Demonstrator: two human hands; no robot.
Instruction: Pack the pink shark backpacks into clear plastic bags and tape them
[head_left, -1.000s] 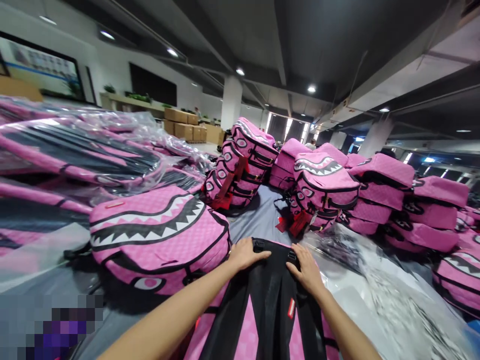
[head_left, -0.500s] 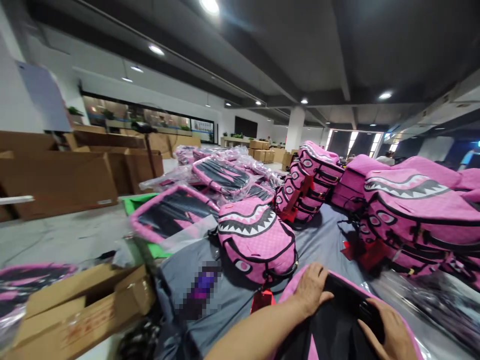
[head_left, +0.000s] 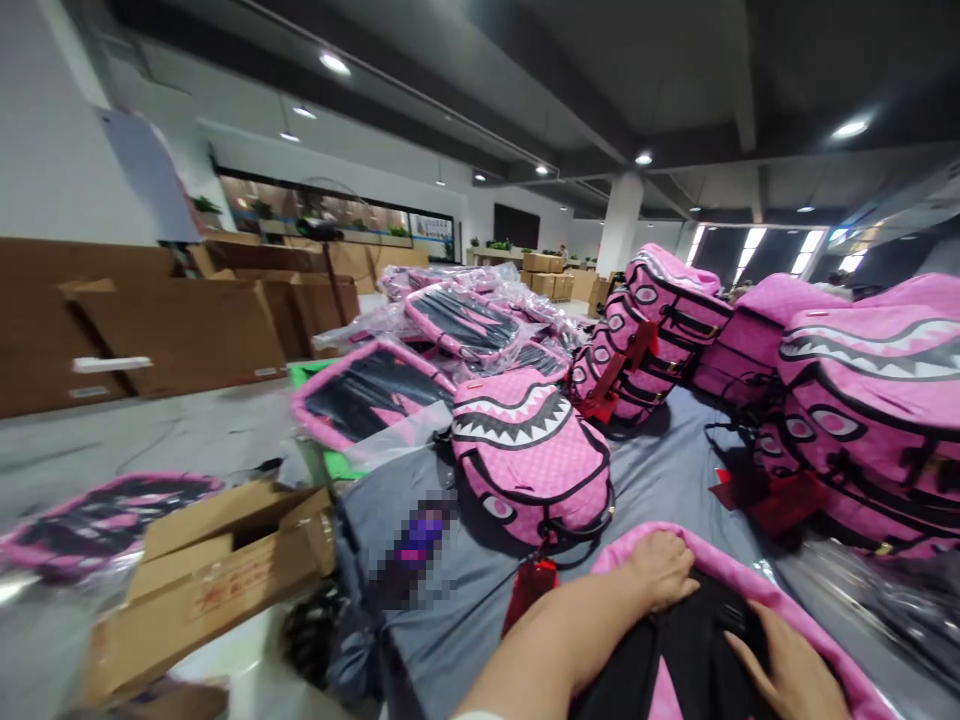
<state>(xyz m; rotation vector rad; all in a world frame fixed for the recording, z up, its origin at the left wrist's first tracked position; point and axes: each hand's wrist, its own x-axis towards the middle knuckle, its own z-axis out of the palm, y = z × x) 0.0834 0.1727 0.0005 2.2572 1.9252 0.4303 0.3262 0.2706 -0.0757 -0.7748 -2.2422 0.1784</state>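
Note:
A pink backpack (head_left: 705,635) lies on the grey cloth in front of me, its black back panel facing up and its lower part cut off by the frame. My left hand (head_left: 661,572) is closed at its upper edge, fingers curled over the pink rim onto the black panel. My right hand (head_left: 799,668) grips the black part on the right side, thumb toward the middle; its fingers are partly hidden. Just beyond, a finished pink backpack with a shark-mouth print (head_left: 525,455) lies face up, a red tag (head_left: 531,590) hanging from it.
Stacked pink backpacks (head_left: 652,330) stand behind, with another stack (head_left: 885,400) at right. Bagged backpacks (head_left: 465,320) pile up at the back beside a green bin edge (head_left: 341,465). An open carton (head_left: 217,570) is at lower left. Clear plastic (head_left: 877,580) lies at right.
The view has turned left and tilted down slightly. My left hand's thumb has tucked in and its fingers have curled more at the backpack's edge. The right hand stays on the right side.

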